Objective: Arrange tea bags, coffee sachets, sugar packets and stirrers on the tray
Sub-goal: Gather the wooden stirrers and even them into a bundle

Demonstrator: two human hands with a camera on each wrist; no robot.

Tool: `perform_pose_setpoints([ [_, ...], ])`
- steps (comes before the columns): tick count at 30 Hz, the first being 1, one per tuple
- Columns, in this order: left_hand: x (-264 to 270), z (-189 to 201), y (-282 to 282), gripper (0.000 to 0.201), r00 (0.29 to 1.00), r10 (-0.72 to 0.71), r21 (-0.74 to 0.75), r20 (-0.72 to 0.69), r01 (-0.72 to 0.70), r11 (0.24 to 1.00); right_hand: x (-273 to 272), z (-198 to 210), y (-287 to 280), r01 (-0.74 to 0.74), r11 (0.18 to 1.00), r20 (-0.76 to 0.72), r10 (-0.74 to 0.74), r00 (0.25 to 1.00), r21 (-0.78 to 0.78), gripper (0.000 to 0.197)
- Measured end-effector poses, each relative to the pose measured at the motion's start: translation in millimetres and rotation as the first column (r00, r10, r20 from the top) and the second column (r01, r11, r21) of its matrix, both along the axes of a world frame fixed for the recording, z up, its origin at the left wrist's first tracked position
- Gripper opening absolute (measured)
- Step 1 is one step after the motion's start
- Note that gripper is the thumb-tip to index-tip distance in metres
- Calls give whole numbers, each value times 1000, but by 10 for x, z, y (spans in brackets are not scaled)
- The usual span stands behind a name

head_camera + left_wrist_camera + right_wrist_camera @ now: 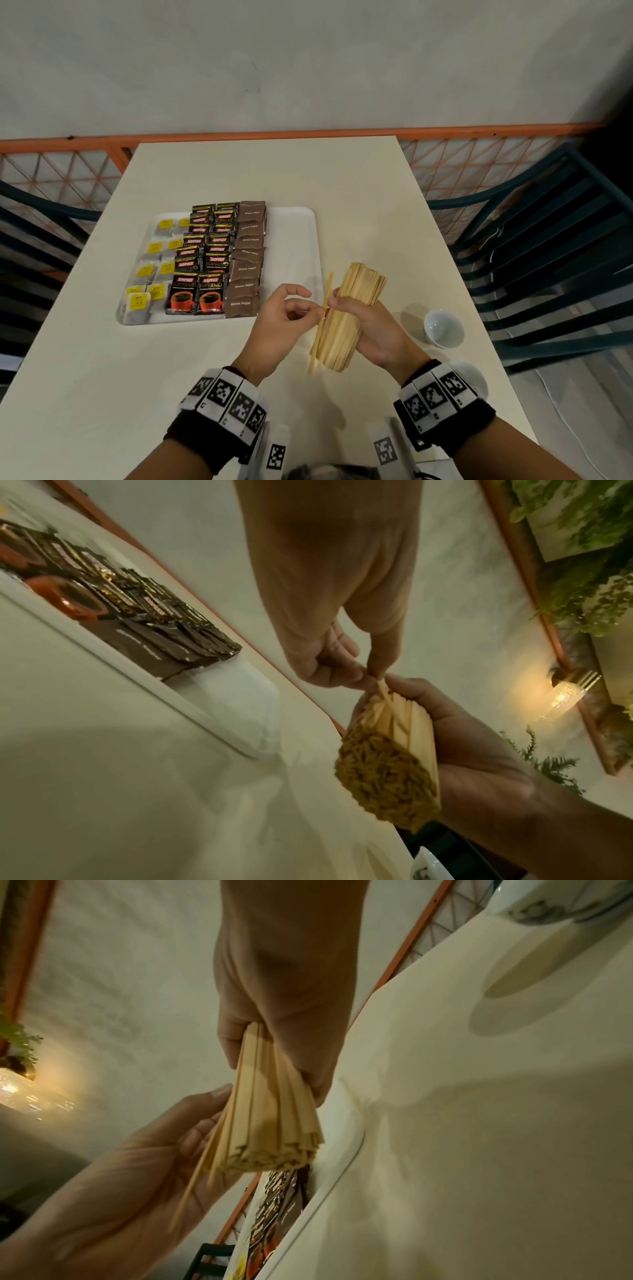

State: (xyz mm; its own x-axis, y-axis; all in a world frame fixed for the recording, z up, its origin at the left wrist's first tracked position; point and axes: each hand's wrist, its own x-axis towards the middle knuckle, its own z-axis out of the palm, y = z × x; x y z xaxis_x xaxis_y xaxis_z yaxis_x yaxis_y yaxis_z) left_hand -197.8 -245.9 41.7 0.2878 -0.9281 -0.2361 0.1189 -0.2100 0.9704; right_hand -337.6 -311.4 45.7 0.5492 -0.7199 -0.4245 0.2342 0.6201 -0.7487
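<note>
A white tray (294, 246) holds yellow-tagged tea bags (147, 274) at its left, black coffee sachets (202, 263) in the middle and brown sugar packets (248, 263) beside them; its right strip is bare. Just off the tray's near right corner, my right hand (376, 329) grips a thick bundle of wooden stirrers (352, 308). My left hand (308, 308) pinches a single stirrer (329, 287) at the bundle's left side. In the left wrist view the pinch (373, 674) sits at the top of the bundle (394, 750). The loose stirrer (195, 1177) slants away from the bundle (274, 1118).
A small white bowl (443, 329) stands on the cream table (274, 171) to the right of my right hand. Dark slatted chairs flank the table on the left (34, 240) and on the right (548, 257). An orange railing runs behind the far edge.
</note>
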Motion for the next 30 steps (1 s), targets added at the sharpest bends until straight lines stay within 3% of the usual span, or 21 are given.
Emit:
perform_pose_setpoints([
  [7,-10,97,3,24,996,-5,-27,87,7,1000,117,25,-3,-3,996,-112,-7,994,-90,12],
  [11,-32,113,11,8,982,142,22,122,-146,989,210,105,-29,110,969,-188,-153,970,-220,11],
  [12,0,101,10,16,983,176,101,45,-180,978,252,143,-38,141,953,-203,-199,959,-268,8],
  [13,31,107,6,28,969,211,200,-126,-184,962,299,189,-46,169,934,-211,-243,947,-316,7],
  [15,99,140,1,46,829,303,349,-469,-141,927,414,301,-49,194,895,-193,-290,937,-402,9],
  [16,131,164,4,49,756,352,389,-552,-140,911,479,358,-34,189,878,-176,-291,940,-439,11],
  [19,195,212,-16,47,621,408,393,-669,-171,904,664,452,87,144,853,-141,-245,959,-501,22],
  [21,227,219,-36,41,590,431,397,-682,-196,897,769,421,193,81,858,-165,-190,968,-508,21],
  [27,346,128,-53,34,622,451,431,-641,-194,881,987,309,228,-51,875,-274,-95,957,-481,19],
  [29,418,119,-95,31,694,436,454,-572,-175,874,1062,274,111,-49,892,-318,-108,942,-449,17],
  [30,458,106,-123,30,763,418,471,-493,-171,866,1096,249,28,-43,903,-335,-114,935,-427,16],
])
